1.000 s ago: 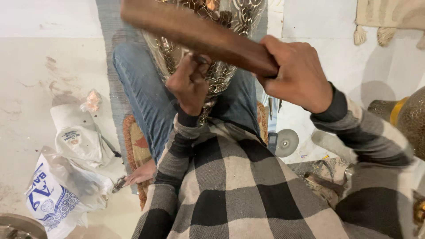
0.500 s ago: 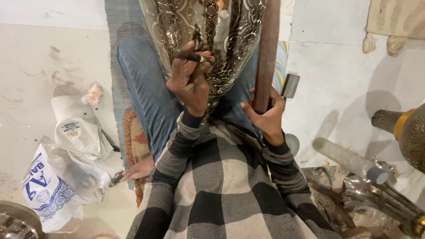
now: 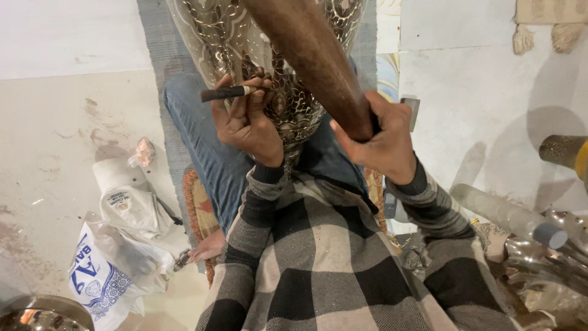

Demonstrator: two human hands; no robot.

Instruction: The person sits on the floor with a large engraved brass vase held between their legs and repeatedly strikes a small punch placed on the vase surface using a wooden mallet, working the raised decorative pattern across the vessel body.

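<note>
An ornate silver metal vessel [image 3: 214, 30] with a cut pattern rests between my knees, its narrow end toward my lap. My left hand [image 3: 248, 119] pinches a short dark chisel [image 3: 223, 93] with a pale band, its tip against the vessel's surface. My right hand [image 3: 376, 138] grips the lower end of a thick brown wooden mallet [image 3: 306, 55], which slants up and left over the vessel. I wear blue jeans and a grey checked shirt.
White plastic bags [image 3: 122, 202] and a printed bag [image 3: 101, 279] lie on the floor at left, near a metal bowl [image 3: 37, 312]. At right lie a grey tube [image 3: 508, 214], shiny metal pieces [image 3: 551, 257] and a brass object [image 3: 566, 153].
The mallet stood upright at the right half a second ago; now it slants across the vessel above the chisel. My left hand has kept the chisel on the metal.
</note>
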